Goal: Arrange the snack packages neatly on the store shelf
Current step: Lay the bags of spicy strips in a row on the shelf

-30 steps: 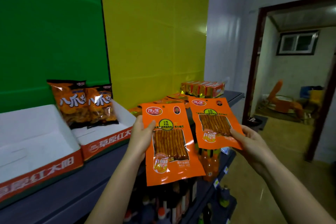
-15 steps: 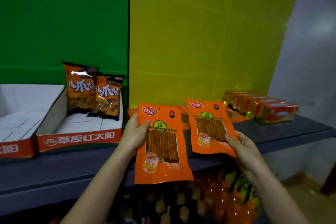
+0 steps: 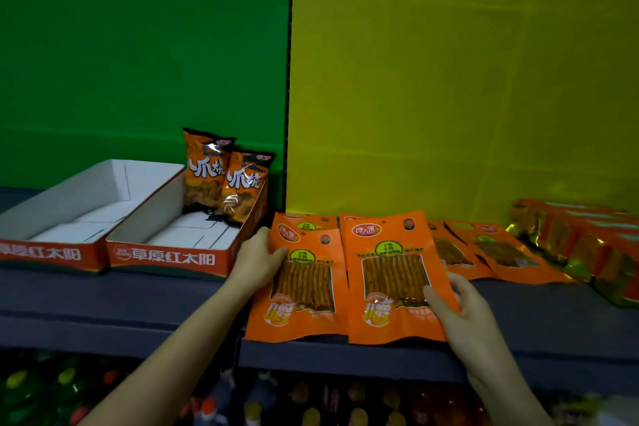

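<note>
Left hand point(image 3: 257, 261) grips the left orange package point(image 3: 301, 287) by its left edge and right hand point(image 3: 461, 316) pinches the right orange package point(image 3: 390, 287), both side by side at the shelf's point(image 3: 138, 297) near edge, while the fanned packages point(image 3: 498, 252) farther right look yet to be straightened.

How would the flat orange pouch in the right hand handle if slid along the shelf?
Probably slides easily: the orange pouch looks glossy and rests on the flat shelf. Likely light and floppy, being thin. Unlikely to roll; may snag the neighbouring pouch beside it.
</note>
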Available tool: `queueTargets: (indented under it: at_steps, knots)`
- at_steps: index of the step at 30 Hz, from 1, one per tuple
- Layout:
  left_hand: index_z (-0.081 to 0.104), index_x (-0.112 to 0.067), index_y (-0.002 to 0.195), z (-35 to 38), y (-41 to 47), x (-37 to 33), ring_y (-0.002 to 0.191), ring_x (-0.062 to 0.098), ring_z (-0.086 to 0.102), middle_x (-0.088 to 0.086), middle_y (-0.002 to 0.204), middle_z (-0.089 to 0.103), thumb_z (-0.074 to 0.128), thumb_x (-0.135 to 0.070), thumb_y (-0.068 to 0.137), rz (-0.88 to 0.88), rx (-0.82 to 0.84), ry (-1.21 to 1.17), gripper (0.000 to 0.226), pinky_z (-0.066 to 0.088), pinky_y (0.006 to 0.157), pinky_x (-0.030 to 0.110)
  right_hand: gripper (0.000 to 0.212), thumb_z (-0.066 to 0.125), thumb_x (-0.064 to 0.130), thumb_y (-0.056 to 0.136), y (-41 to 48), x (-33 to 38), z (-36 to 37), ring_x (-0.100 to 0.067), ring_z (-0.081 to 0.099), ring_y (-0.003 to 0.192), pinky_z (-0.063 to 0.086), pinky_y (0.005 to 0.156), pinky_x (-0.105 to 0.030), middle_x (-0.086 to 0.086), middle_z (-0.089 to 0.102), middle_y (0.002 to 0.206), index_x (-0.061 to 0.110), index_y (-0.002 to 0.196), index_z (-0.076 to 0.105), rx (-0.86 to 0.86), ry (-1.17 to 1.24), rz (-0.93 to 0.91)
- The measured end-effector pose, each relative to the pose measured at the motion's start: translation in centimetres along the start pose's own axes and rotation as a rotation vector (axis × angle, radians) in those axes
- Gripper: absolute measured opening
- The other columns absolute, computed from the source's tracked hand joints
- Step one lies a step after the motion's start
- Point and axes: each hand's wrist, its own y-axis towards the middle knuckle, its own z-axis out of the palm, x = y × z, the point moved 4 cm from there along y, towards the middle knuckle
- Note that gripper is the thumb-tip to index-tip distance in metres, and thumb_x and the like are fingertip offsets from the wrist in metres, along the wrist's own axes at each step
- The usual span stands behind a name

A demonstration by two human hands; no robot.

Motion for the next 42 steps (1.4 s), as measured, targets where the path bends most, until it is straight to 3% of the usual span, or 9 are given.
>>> queueTargets:
  at_steps: [4, 7, 11, 18, 22, 28, 33, 36, 42]
  knots:
    - [0.052, -0.009, 0.114, 0.3, 0.2, 0.1, 0.106, 0.023, 0.059, 0.009, 0.117, 0.062, 0.058, -0.020, 0.090, 0.058, -0.001, 0.132, 0.027, 0.045, 0.087, 0.032, 0.025, 0.055, 0.016, 0.092, 0.1, -0.2, -0.1, -0.021, 0.065, 0.091, 0.053, 0.070, -0.033, -0.006, 0.066, 0.106, 0.018, 0.117, 0.055, 0.028, -0.012, 0.027]
    - [0.055, -0.010, 0.114, 0.3, 0.2, 0.2, 0.106, 0.022, 0.059, 0.008, 0.116, 0.063, 0.062, -0.023, 0.087, 0.106, -0.017, 0.195, 0.030, 0.045, 0.085, 0.030, 0.029, 0.056, 0.018, 0.092, 0.1, 0.0, 0.0, -0.023, 0.065, 0.093, 0.054, 0.082, -0.044, -0.002, 0.066, 0.102, 0.019, 0.121, 0.052, 0.038, -0.081, 0.045]
    - [0.053, -0.008, 0.118, 0.2, 0.4, 0.2, 0.110, 0.024, 0.057, 0.009, 0.120, 0.061, 0.064, -0.028, 0.085, 0.132, -0.047, 0.279, 0.040, 0.045, 0.087, 0.031, 0.031, 0.054, 0.019, 0.093, -0.1, 1.1, 0.4, -0.019, 0.058, 0.088, 0.047, 0.082, -0.034, 0.007, 0.060, 0.090, 0.018, 0.124, 0.049, 0.018, -0.228, -0.015]
    - [0.038, -0.009, 0.137, 0.1, -0.2, -0.3, 0.124, 0.023, 0.039, 0.010, 0.133, 0.041, 0.061, -0.032, 0.087, 0.258, -0.159, 0.420, 0.060, 0.036, 0.100, 0.031, 0.048, 0.046, 0.029, 0.096, -0.5, 1.6, 1.3, -0.028, 0.052, 0.119, 0.042, 0.093, -0.036, -0.007, 0.059, 0.125, 0.014, 0.140, 0.034, 0.036, -0.600, -0.005]
    - [0.054, -0.010, 0.124, -0.2, -0.8, -1.1, 0.114, 0.019, 0.046, 0.006, 0.122, 0.053, 0.057, -0.032, 0.089, 0.442, -0.202, 0.481, 0.041, 0.039, 0.091, 0.028, 0.047, 0.044, 0.035, 0.095, -0.4, 1.0, 1.4, -0.024, 0.056, 0.110, 0.045, 0.086, -0.036, -0.004, 0.063, 0.114, 0.014, 0.137, 0.038, 0.024, -0.771, -0.028]
    - [0.069, -0.010, 0.096, -2.0, -2.6, -2.1, 0.085, 0.026, 0.062, 0.006, 0.089, 0.068, 0.063, -0.023, 0.085, 0.609, -0.251, 0.691, 0.018, 0.047, 0.068, 0.036, 0.050, 0.033, 0.047, 0.096, -1.1, 2.2, 1.0, -0.018, 0.043, 0.123, 0.038, 0.096, -0.031, 0.001, 0.046, 0.135, 0.021, 0.138, 0.038, -0.036, -1.119, -0.128]
    - [0.068, -0.015, 0.077, -5.8, -5.1, -1.7, 0.066, 0.023, 0.062, 0.001, 0.072, 0.067, 0.055, -0.030, 0.082, 0.611, -0.327, 0.768, 0.020, 0.042, 0.052, 0.027, 0.045, 0.036, 0.046, 0.096, -2.2, 5.5, 4.1, -0.014, 0.039, 0.127, 0.036, 0.100, -0.031, 0.008, 0.045, 0.137, 0.026, 0.136, 0.041, 0.055, -0.977, -0.311]
    - [0.066, -0.017, 0.071, -8.7, -7.0, -0.1, 0.061, 0.024, 0.062, 0.000, 0.066, 0.065, 0.039, -0.036, 0.081, 0.532, -0.359, 0.835, 0.034, 0.043, 0.046, 0.030, 0.041, 0.038, 0.045, 0.095, -3.2, 8.5, 8.9, -0.011, 0.040, 0.127, 0.037, 0.099, -0.029, 0.013, 0.047, 0.135, 0.031, 0.134, 0.044, 0.170, -0.883, -0.501]
    - [0.063, -0.020, 0.072, -16.8, -12.5, 6.5, 0.061, 0.022, 0.065, -0.004, 0.067, 0.065, 0.040, -0.037, 0.077, 0.273, -0.465, 0.936, 0.029, 0.046, 0.047, 0.024, 0.035, 0.041, 0.043, 0.094, -8.6, 12.3, 21.1, -0.011, 0.046, 0.122, 0.041, 0.093, -0.029, 0.013, 0.053, 0.129, 0.033, 0.128, 0.047, 0.475, -0.715, -0.787]
